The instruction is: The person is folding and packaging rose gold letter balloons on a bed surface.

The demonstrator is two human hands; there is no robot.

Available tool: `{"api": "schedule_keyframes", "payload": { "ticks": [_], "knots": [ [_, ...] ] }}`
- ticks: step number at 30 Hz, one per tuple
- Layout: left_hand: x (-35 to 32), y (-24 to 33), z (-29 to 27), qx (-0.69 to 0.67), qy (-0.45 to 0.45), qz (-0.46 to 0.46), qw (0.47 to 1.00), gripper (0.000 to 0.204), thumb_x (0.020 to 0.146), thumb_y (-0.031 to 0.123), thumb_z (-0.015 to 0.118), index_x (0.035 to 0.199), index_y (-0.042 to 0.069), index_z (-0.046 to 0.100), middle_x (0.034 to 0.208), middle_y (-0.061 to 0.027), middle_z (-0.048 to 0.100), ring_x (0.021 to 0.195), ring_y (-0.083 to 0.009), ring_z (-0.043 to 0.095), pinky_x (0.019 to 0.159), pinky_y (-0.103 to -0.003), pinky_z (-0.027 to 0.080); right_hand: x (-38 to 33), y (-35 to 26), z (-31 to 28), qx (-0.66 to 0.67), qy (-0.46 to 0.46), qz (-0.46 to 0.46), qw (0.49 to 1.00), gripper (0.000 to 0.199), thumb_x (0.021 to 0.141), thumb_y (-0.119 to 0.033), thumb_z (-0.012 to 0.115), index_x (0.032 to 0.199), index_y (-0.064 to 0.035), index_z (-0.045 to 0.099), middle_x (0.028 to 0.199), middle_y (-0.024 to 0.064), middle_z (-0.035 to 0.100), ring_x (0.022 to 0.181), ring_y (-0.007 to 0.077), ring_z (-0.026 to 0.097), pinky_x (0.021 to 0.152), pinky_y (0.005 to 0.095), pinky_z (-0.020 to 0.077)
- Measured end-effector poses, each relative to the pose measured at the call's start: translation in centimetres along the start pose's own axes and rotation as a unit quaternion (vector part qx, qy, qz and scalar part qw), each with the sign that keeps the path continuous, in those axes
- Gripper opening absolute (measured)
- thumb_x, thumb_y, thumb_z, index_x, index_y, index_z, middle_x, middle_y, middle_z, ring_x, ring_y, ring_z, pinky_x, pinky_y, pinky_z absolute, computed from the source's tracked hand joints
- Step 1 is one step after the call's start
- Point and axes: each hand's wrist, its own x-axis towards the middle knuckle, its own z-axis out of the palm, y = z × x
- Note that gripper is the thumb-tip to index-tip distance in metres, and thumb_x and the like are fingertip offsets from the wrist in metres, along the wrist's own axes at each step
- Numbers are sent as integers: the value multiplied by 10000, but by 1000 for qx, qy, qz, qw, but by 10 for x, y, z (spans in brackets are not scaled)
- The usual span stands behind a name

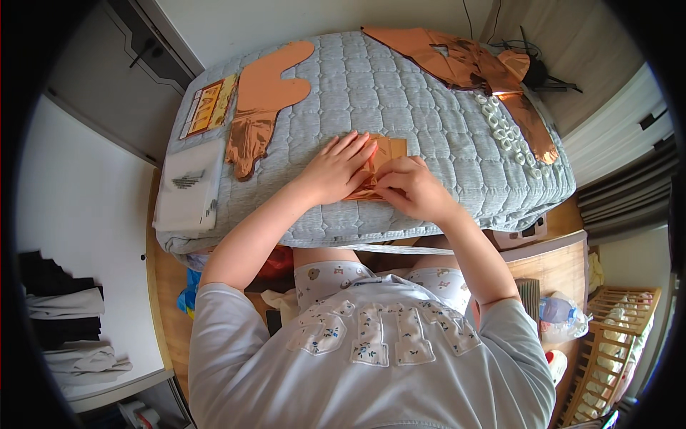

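A folded copper-coloured foil balloon (391, 149) lies on the quilted grey mattress in front of me. My left hand (337, 169) rests on the foil's left part, fingers stretched out and palm down. My right hand (418, 187) is closed at the foil's near right side, thumb and fingers pinched on it; part of the foil is hidden under both hands. To the left, a larger flat foil balloon (268, 86) with rounded lobes is spread out, its near end crinkled. At the far right lies another large foil balloon (450, 61), also flat and creased.
Several white ring-shaped rolls (509, 136) sit on the mattress (343, 93) at the right. A clear plastic bag (189, 189) and a printed yellow-red packet (207, 107) lie along its left side. A black stand-like object (539, 71) is past the far right corner.
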Motion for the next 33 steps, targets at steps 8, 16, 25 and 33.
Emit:
{"api": "schedule_keyframes", "payload": {
  "ticks": [8, 16, 25, 33],
  "knots": [
    [3, -2, -6, -2, -46, -8, 999, 617, 1082, 345, 435, 1629, 122, 258, 1693, -146, 232, 1561, -339, 219, 1263, -503, 186, 16, 7, 20, -27, 34, 76, 996, 100, 936, -143, 634, 984, -78, 694, 912, 108, 718, 903, 295, 677, 860, 415, 451],
    [14, -43, -38, -191, -251, 61, 947, 1036, 880, 369, 682, 1671, 171, 43, 1735, -142, -25, 1599, -294, -75, 1287, -480, -5, 18, 7, 12, 78, -21, 144, 986, 138, 949, -167, 657, 1022, -65, 715, 948, 118, 732, 944, 300, 685, 936, 416, 454],
    [16, -43, -39, -166, -275, 76, 944, 1218, 791, 499, 794, 1670, 170, 17, 1730, -156, -62, 1594, -323, -90, 1283, -498, 1, 5, 5, 2, 46, -30, 62, 997, 105, 889, -102, 737, 991, -81, 734, 1023, 46, 736, 1017, 238, 661, 997, 396, 416],
    [16, -40, -41, -151, -277, 74, 946, 1203, 789, 468, 776, 1671, 180, 10, 1731, -151, -62, 1595, -321, -90, 1285, -496, 2, 8, 8, 9, 14, -16, 39, 999, 111, 883, -107, 737, 991, -87, 726, 995, 49, 729, 992, 235, 662, 965, 376, 418]
  ]
}}
